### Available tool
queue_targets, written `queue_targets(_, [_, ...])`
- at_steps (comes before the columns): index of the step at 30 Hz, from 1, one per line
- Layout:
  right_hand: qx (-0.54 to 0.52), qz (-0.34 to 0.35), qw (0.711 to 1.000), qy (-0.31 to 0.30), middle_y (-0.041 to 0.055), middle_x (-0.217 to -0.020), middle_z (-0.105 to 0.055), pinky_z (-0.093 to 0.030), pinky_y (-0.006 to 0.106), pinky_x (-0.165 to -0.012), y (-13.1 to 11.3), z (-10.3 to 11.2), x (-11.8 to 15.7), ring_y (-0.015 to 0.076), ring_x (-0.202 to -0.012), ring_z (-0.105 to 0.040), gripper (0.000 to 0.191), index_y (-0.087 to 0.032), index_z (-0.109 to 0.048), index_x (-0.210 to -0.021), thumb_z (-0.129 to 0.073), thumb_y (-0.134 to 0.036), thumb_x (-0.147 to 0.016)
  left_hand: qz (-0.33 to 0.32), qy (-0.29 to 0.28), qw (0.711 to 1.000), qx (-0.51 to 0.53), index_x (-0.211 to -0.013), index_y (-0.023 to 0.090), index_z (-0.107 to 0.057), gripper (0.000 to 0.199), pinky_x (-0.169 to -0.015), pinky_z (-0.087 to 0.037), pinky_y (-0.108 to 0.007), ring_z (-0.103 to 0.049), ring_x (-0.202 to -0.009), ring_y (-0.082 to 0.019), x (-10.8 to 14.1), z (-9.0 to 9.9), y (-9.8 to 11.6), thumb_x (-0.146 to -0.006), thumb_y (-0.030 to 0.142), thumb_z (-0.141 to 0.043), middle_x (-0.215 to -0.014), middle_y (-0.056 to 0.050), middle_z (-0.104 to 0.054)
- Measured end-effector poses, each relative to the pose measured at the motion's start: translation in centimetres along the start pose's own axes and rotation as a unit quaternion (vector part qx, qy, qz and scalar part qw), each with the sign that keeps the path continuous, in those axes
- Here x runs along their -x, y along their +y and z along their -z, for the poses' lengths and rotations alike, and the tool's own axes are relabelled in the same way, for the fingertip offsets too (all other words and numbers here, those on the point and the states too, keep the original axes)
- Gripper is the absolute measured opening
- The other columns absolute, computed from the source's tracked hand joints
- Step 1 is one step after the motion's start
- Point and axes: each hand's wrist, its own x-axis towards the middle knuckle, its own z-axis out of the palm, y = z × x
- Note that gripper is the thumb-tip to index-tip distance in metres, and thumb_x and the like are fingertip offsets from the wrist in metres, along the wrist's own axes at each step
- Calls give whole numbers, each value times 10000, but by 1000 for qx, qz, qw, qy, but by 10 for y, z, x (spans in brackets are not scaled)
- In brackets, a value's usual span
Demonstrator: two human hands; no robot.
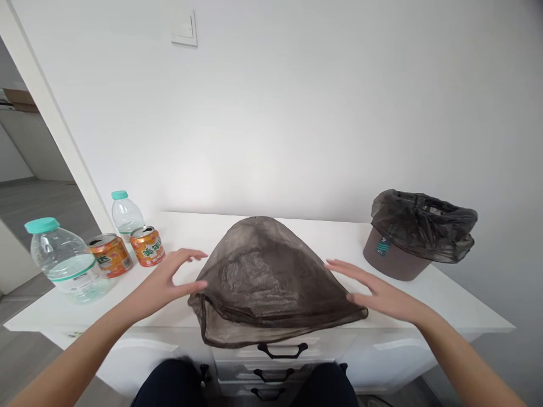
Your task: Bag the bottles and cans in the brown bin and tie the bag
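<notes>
A dark, see-through trash bag (263,277) lies puffed up on the white cabinet top, its wide mouth facing me. The lower rim of the bag hangs a little over the front edge. On its left side is my left hand (172,277), open, thumb and fingers spread; the thumb tip meets or overlaps the bag's left edge. My right hand (373,288) is at the bag's right slope, also open, with its fingertips at the plastic. Neither hand is closed around the bag. What, if anything, is under or inside it cannot be made out.
On the right stands a brown trash can (394,257) lined with a dark bag (424,226). Two clear bottles with teal caps, one large (70,265) and one behind (127,215), stand left beside two orange cans (147,247). Drawers with black handles (282,351) are below.
</notes>
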Motion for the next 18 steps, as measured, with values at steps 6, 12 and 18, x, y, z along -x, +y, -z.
queue_targets(6, [52, 62, 970, 228, -41, -1636, -400, -247, 465, -1268, -21, -6, -162, 220, -1534, -324, 542, -380, -395, -1581, -344, -461, -1048, -92, 12, 994, -65, -1459, 276, -546, 605, -1212, -336, -470, -420, -1453, -291, -111, -40, 66, -1023, 616, -299, -1566, -81, -489])
queue_targets(12, [153, 5, 970, 190, -12, -1671, -336, -141, 511, -1274, -53, -49, -269, 231, -1564, -237, 545, -291, -369, -1601, -288, -366, -1067, 20, -62, 983, -170, -1603, 219, -370, 641, -1284, -155, -544, -189, -1585, -324, -170, -119, 53, -1037, 519, -346, -1695, -91, -272])
queue_targets(18, [160, -52, 978, 122, 0, -1699, -262, -98, 504, -1275, -44, -75, -284, 236, -1580, -185, 568, -267, -308, -1629, -234, -365, -1075, 58, -64, 979, -183, -1599, 296, -377, 617, -1282, -116, -557, -188, -1586, -315, -177, -172, 14, -1032, 538, -361, -1693, -64, -283])
